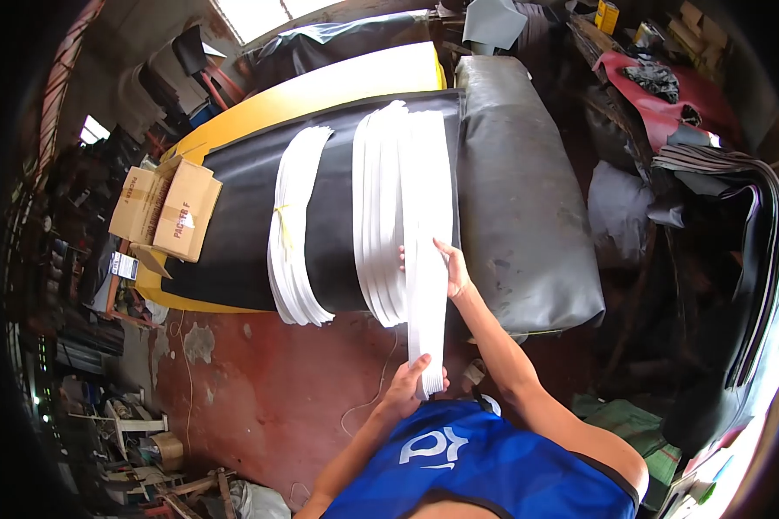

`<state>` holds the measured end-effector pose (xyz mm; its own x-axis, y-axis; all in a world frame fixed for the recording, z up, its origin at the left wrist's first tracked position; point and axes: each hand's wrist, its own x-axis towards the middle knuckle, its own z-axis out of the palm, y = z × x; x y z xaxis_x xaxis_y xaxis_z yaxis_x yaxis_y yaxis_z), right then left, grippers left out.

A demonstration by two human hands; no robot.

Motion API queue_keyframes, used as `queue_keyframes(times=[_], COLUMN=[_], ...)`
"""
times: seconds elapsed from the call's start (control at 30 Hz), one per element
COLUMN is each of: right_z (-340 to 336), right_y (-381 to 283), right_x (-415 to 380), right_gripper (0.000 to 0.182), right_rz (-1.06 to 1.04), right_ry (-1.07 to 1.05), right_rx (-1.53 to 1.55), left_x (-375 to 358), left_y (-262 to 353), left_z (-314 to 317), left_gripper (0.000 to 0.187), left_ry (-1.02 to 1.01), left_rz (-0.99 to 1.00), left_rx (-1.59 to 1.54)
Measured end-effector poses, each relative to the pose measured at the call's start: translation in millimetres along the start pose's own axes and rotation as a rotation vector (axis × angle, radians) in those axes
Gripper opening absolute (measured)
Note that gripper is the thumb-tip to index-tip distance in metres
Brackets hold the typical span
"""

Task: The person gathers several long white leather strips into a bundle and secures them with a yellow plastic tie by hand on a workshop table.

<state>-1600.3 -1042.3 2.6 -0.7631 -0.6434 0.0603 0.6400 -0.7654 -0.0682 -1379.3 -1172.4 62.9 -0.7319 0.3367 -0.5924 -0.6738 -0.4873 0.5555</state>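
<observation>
A long stack of white strips (pixel 426 285) runs from the black-covered table toward my body. Its near end is wrapped by my left hand (pixel 409 383), close to my waist. Farther along, my right hand (pixel 453 266) grips the same stack from its right side, with fingertips showing at the left edge. Just left of it lies a fanned bundle of white strips (pixel 378 216) on the black sheet (pixel 342 169). Another white bundle (pixel 294 233), tied with a thin yellow cord (pixel 284 218), rests farther left.
A cardboard box (pixel 186 210) with open flaps sits on the table's left end. Yellow material (pixel 355 76) shows beneath the black sheet. To the right stands a big grey covered block (pixel 528 199). A thin cord (pixel 188 381) trails over the red floor (pixel 268 389); scrap wood lies lower left.
</observation>
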Motion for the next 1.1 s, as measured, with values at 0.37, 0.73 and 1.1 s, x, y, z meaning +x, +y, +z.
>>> queue_keyframes(times=[0.37,0.73,1.1], right_z=[26.0,50.7,65.2], right_y=[74.3,70.8,66.8], right_x=[-107.9,-128.5,-115.0], right_gripper=[0.061,0.052,0.055], right_rz=[0.197,0.257,0.303], right_ry=[0.228,0.435,0.546], right_rx=[-0.165,-0.454,-0.951], left_x=[6.6,12.1,11.4], left_y=[-14.0,-24.3,-10.7], left_z=[-10.2,-7.9,2.0], left_gripper=[0.044,0.051,0.067], left_ry=[-0.044,-0.127,-0.165], left_rz=[-0.016,0.021,-0.029], left_rx=[-0.063,-0.096,-0.085])
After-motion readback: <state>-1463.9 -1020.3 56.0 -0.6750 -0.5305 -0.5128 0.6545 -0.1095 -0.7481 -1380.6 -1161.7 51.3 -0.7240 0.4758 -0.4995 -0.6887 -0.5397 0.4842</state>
